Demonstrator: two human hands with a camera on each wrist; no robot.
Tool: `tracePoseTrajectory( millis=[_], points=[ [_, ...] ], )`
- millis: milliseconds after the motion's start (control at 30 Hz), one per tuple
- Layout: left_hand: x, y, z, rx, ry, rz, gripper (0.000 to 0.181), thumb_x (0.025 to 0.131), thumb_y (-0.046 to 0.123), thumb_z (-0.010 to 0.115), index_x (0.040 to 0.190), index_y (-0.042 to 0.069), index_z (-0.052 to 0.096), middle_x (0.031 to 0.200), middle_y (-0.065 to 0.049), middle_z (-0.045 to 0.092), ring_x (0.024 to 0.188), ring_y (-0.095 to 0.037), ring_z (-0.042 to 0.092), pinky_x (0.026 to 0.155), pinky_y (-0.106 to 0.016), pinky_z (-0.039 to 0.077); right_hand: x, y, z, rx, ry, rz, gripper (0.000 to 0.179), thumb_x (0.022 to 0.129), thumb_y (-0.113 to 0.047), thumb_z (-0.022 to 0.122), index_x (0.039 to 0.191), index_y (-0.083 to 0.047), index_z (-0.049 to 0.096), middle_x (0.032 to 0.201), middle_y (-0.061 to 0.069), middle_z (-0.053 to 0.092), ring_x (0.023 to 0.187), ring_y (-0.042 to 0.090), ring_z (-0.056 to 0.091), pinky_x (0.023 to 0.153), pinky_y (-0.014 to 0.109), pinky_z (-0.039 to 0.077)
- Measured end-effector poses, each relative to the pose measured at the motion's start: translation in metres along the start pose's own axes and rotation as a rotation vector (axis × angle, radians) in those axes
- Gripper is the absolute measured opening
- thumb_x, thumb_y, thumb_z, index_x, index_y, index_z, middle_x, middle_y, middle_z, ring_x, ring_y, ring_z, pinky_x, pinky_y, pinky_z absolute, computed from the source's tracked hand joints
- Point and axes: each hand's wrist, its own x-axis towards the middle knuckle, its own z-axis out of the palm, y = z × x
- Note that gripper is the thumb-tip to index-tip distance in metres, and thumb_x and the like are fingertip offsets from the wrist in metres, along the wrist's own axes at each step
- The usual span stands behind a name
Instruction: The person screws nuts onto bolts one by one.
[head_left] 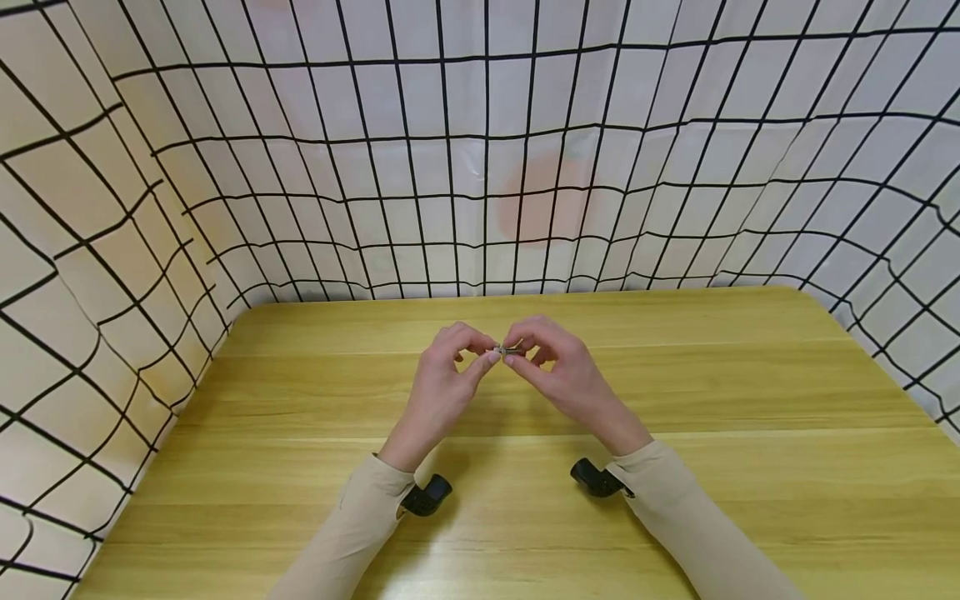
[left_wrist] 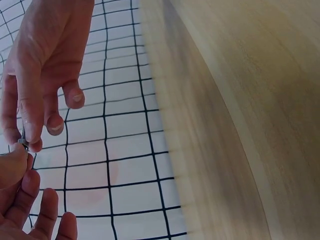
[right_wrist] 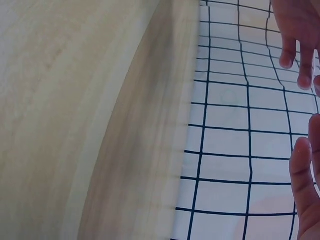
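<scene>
Above the middle of the wooden table, both hands meet at a small, thin, grey metal piece [head_left: 513,351], bolt-like in shape, whose exact kind I cannot tell. My left hand [head_left: 444,367] pinches its left end between thumb and index finger. From the other side, my right hand [head_left: 570,367] pinches the longer right part the same way. In the left wrist view, a bit of the metal piece [left_wrist: 23,142] shows between the fingertips, mostly covered by them. The right wrist view catches only the loosely bent other fingers of both hands; the piece is out of frame there.
The wooden table [head_left: 315,400] has light yellow planks. White sheeting behind black wire grid [head_left: 465,167] rises along its back and sides. A black wrist-mounted camera [head_left: 427,495] sticks out of the left sleeve, and another black camera [head_left: 594,477] out of the right sleeve.
</scene>
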Motion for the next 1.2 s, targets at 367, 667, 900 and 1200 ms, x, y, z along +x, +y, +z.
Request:
tracePoseTrajectory(
  millis=[367, 667, 900, 1200],
  points=[
    [0.001, 0.0, 0.0, -0.005, 0.02, 0.009, 0.004, 0.088, 0.009, 0.074, 0.091, 0.01, 0.071, 0.085, 0.005, 0.062, 0.09, -0.015, 0.052, 0.081, -0.052, 0.042, -0.002, 0.009, 0.002, -0.01, -0.017, 0.026, 0.018, 0.09, -0.004, 0.07, 0.104, -0.013, 0.064, 0.102, -0.002, 0.062, 0.084, 0.015, 0.059, 0.063, 0.032, 0.049],
    [0.001, 0.001, -0.002, -0.017, 0.006, 0.022, 0.004, 0.088, 0.011, 0.074, 0.091, 0.011, 0.072, 0.085, 0.008, 0.061, 0.09, -0.017, 0.052, 0.082, -0.052, 0.042, 0.0, -0.007, 0.001, -0.007, -0.045, 0.07, 0.003, 0.096, -0.002, 0.062, 0.099, -0.004, 0.063, 0.092, 0.005, 0.061, 0.08, 0.017, 0.054, 0.063, 0.033, 0.046],
    [0.001, 0.0, -0.001, -0.02, 0.0, 0.02, 0.004, 0.089, 0.012, 0.073, 0.092, 0.01, 0.072, 0.085, 0.007, 0.06, 0.089, -0.015, 0.051, 0.082, -0.053, 0.042, -0.003, 0.007, 0.003, 0.017, -0.03, 0.096, 0.006, 0.1, -0.015, 0.06, 0.1, -0.016, 0.067, 0.092, -0.004, 0.064, 0.079, 0.017, 0.058, 0.064, 0.033, 0.047],
    [0.001, 0.0, -0.001, -0.015, 0.012, 0.001, 0.004, 0.089, 0.009, 0.073, 0.093, 0.01, 0.071, 0.087, 0.005, 0.061, 0.091, -0.015, 0.052, 0.082, -0.053, 0.042, 0.0, -0.019, -0.004, 0.022, -0.015, 0.086, 0.019, 0.091, 0.002, 0.067, 0.109, -0.003, 0.064, 0.104, 0.007, 0.064, 0.085, 0.023, 0.06, 0.067, 0.034, 0.051]
  ],
)
